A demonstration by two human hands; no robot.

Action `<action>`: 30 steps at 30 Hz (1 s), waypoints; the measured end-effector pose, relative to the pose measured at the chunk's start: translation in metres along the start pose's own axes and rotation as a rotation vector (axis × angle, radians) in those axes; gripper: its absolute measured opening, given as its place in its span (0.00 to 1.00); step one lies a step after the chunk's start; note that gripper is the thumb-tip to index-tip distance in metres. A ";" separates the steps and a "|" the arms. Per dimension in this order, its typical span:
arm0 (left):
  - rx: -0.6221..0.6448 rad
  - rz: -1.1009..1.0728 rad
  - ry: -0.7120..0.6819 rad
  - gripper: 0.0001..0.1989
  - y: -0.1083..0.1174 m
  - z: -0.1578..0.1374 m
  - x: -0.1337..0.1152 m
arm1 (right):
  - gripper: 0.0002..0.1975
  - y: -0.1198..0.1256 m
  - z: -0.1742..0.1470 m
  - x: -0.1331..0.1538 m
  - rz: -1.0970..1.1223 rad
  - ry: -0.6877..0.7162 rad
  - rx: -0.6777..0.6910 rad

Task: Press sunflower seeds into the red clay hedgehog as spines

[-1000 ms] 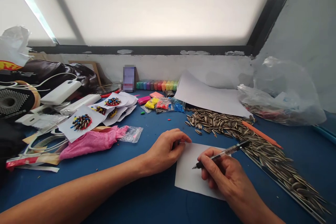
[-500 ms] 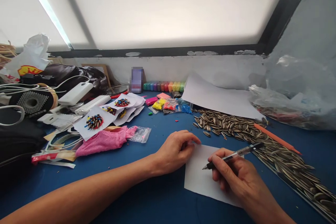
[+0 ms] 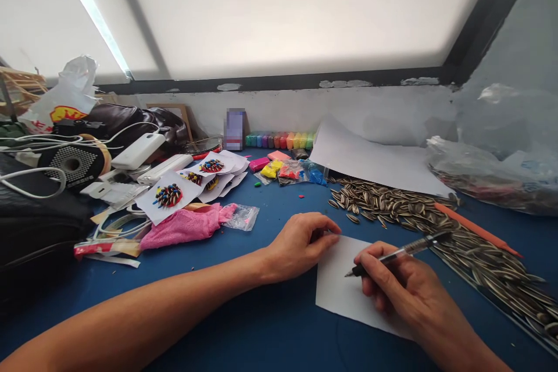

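A white sheet of paper [image 3: 333, 290] lies on the blue tabletop in front of me. My left hand [image 3: 303, 247] is closed at its upper left corner, thumb and index finger pinched together on the edge. In my right hand [image 3: 401, 285] is a clear-barrelled pen [image 3: 410, 248] with a black grip. Its tip points left, over the paper's middle; whether it touches the surface I cannot tell. I make out no marks on the sheet. Part of the paper's right side is hidden under my right hand.
Striped sunflower seeds [image 3: 383, 200] spread along the right, with an orange marker-like stick [image 3: 477, 229] on them. Behind lies a large white sheet [image 3: 375, 157]. Colourful clay packets [image 3: 290, 170] sit mid-back. Seed-decorated papers [image 3: 168, 196], a pink cloth [image 3: 183, 228] and cables crowd the left.
My left thumb has moved up to meet the index finger at the paper's corner. The pen remains in my right hand over the sheet. The camera view has shifted slightly.
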State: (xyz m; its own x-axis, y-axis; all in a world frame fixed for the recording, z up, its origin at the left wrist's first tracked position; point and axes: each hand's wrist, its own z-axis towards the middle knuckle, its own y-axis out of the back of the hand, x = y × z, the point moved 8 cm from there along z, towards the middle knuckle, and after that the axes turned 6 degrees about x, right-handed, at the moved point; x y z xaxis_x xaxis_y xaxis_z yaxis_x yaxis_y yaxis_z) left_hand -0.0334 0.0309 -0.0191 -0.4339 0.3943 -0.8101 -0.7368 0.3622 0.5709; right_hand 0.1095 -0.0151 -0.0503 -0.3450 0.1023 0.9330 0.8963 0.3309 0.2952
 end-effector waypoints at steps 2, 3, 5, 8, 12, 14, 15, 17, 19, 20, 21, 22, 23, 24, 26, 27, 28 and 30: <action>0.001 -0.024 0.008 0.08 0.000 0.000 0.000 | 0.23 0.000 0.001 -0.003 0.000 -0.014 0.014; 0.001 -0.034 0.006 0.08 0.000 0.000 0.000 | 0.23 0.001 0.001 -0.003 0.000 -0.020 0.018; 0.002 -0.039 0.000 0.09 0.000 0.000 0.000 | 0.23 0.001 0.001 -0.003 0.003 -0.027 0.028; 0.003 -0.016 -0.005 0.09 0.000 0.000 -0.001 | 0.23 0.002 0.002 0.003 0.009 -0.009 0.038; -0.002 0.028 0.000 0.09 0.001 0.000 -0.001 | 0.24 0.002 0.002 0.009 0.019 0.015 0.045; -0.005 0.038 -0.015 0.09 0.001 0.001 -0.003 | 0.23 0.002 0.002 0.010 0.028 0.015 0.037; -0.005 0.031 -0.027 0.09 0.001 0.001 -0.003 | 0.23 0.002 0.002 0.009 0.036 0.014 0.032; -0.004 0.003 -0.034 0.10 0.001 0.002 -0.003 | 0.22 0.003 0.001 0.009 0.045 0.019 0.029; -0.002 -0.022 -0.009 0.11 0.001 0.002 0.000 | 0.22 0.003 0.002 0.010 0.026 0.033 0.038; 0.000 -0.023 0.008 0.12 0.001 0.002 0.002 | 0.22 0.004 0.002 0.011 0.010 0.044 0.040; 0.003 -0.017 0.020 0.12 0.001 0.002 0.003 | 0.23 0.005 0.002 0.012 -0.004 0.053 0.038; 0.006 -0.010 0.025 0.12 0.000 0.003 0.004 | 0.23 0.006 0.002 0.012 -0.013 0.059 0.035; 0.008 -0.004 0.023 0.12 0.000 0.003 0.004 | 0.23 0.006 0.002 0.013 -0.016 0.061 0.030; 0.007 0.002 0.017 0.12 -0.001 0.003 0.004 | 0.23 0.006 0.002 0.013 -0.016 0.062 0.030; -0.004 0.015 0.001 0.12 0.000 0.003 0.004 | 0.23 0.005 0.002 0.014 -0.016 0.061 0.030; -0.008 0.020 -0.005 0.11 0.000 0.002 0.003 | 0.23 0.005 0.002 0.014 -0.014 0.059 0.027; -0.013 0.023 -0.010 0.11 0.000 0.002 0.003 | 0.23 0.004 0.001 0.014 -0.009 0.060 0.023; -0.036 0.022 -0.039 0.10 0.003 0.000 -0.001 | 0.22 0.004 0.000 0.013 0.003 0.058 0.015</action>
State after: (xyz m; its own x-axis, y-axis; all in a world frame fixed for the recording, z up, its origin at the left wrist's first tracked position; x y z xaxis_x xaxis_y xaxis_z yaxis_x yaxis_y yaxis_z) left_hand -0.0347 0.0316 -0.0163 -0.4300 0.4346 -0.7914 -0.7457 0.3231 0.5826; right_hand 0.1081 -0.0121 -0.0370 -0.3249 0.0492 0.9445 0.8929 0.3451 0.2892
